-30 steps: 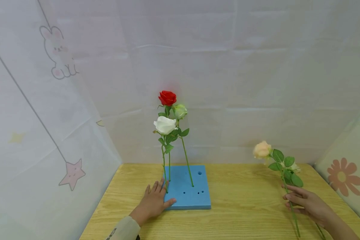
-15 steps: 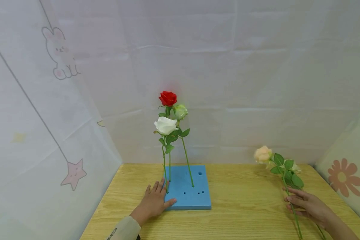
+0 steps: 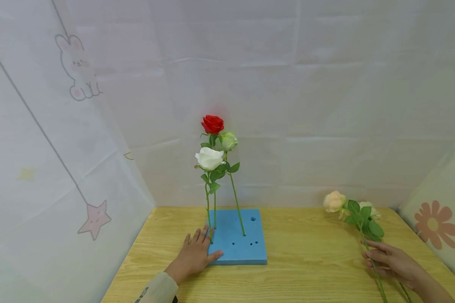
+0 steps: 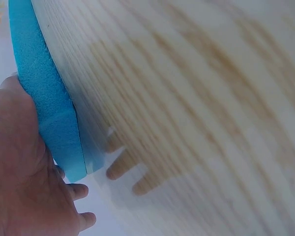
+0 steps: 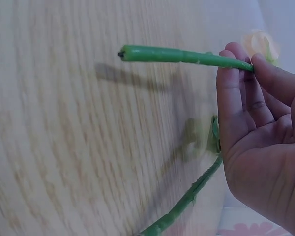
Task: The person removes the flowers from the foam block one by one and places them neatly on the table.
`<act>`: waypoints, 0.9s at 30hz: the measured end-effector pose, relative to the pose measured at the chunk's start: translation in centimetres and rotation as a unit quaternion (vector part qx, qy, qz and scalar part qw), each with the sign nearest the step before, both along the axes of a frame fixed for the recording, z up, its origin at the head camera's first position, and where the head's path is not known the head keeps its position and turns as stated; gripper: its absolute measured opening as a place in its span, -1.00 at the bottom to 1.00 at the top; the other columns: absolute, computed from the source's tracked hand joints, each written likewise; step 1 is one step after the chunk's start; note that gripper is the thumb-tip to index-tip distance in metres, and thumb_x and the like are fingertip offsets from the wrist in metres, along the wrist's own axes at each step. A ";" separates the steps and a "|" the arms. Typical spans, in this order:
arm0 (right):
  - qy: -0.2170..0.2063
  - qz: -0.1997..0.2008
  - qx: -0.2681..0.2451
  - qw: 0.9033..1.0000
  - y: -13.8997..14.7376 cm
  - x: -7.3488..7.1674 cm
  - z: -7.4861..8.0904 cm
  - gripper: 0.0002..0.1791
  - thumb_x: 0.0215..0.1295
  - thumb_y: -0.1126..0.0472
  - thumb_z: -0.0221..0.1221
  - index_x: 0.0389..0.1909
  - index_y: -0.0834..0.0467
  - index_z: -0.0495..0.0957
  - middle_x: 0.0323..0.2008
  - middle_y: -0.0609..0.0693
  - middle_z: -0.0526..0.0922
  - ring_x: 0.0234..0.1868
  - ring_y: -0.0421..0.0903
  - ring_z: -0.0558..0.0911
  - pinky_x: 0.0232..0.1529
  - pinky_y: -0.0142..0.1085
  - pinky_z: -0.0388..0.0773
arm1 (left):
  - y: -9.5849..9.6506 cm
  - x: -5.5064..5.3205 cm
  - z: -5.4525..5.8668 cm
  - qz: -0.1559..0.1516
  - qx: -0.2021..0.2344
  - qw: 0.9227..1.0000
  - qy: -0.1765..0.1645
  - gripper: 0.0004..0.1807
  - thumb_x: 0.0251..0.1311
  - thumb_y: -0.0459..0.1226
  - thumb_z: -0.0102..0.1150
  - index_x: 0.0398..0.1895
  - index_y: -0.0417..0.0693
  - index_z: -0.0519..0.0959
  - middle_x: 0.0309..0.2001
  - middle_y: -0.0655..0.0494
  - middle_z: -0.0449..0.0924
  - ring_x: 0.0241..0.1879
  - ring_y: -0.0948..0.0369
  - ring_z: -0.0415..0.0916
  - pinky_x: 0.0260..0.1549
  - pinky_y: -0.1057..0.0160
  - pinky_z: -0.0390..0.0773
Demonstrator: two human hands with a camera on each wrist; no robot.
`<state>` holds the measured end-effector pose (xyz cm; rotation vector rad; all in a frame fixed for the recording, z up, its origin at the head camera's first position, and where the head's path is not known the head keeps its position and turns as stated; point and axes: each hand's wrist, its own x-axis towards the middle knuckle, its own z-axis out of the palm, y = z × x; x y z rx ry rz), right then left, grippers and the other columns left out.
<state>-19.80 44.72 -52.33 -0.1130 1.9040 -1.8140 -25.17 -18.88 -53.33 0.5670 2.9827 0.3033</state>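
Note:
My left hand rests with spread fingers on the left edge of a blue foam block; the left wrist view shows its fingers beside the block's side. Upright in the block stand a red rose, a pale green rose and a white rose. At the right, my right hand pinches the stem of a peach rose between thumb and fingers. That stem's cut end points away from the hand in the right wrist view.
A second cream-white rose lies at the table's right, behind the peach rose's leaves; its stem runs below my right hand. Several holes show in the block. Behind the wooden table hangs a pale curtain.
The peach rose and my right hand have moved slightly down and to the right, the bloom sinking toward the table. The left hand and the block have stayed put.

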 end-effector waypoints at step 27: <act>-0.016 -0.006 0.046 0.999 0.7 -0.9 -0.7 -0.13 0.61 0.15 0.02 0.47 0.62 -0.30 0.00 -0.02 0.70 -0.07 -0.02 0.73 -0.05 -0.14 0.69 | 0.1 0.0 -0.1 0.002 0.002 1.000 -0.005 0.03 0.34 0.45 -0.28 0.55 -0.16 0.24 0.64 -0.12 -0.17 0.56 -0.23 -0.09 0.39 -0.43 -0.08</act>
